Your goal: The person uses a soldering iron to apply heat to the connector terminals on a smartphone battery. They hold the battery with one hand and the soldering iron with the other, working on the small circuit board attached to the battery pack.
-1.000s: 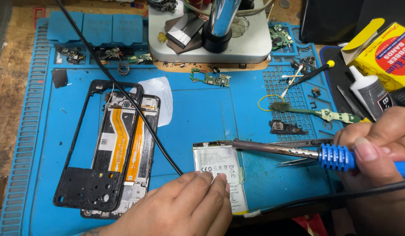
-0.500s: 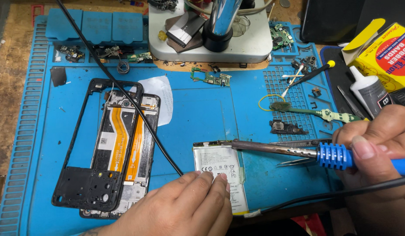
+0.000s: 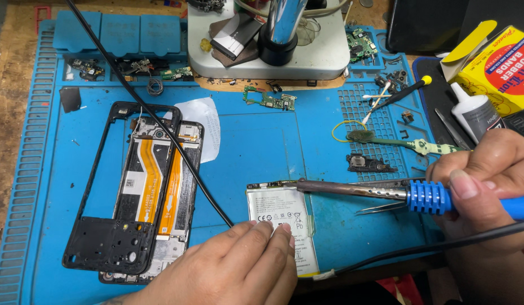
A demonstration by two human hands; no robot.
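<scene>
- Since half a second ago almost nothing has shifted: the battery lies in the same spot on the blue mat, the left hand still presses on it, and the soldering iron keeps its tip at the battery's top edge.
- The battery is a flat white pack with small dark markings, low and centre on the mat, its top edge carrying a thin strip with contacts.
- The left hand lies flat, fingers together and stretched out, fingertips on the battery's lower half.
- The right hand, at three o'clock from the battery, is clamped round the iron's blue handle; tweezers show just beneath the iron.
- At nine o'clock lies an opened phone with orange ribbon cables, a black frame resting partly over it.
- A black cord runs across the phone towards the left hand.
- At twelve o'clock stands a microscope base; a small circuit board lies before it.
- At two o'clock sit a glue bottle and a yellow box.
</scene>
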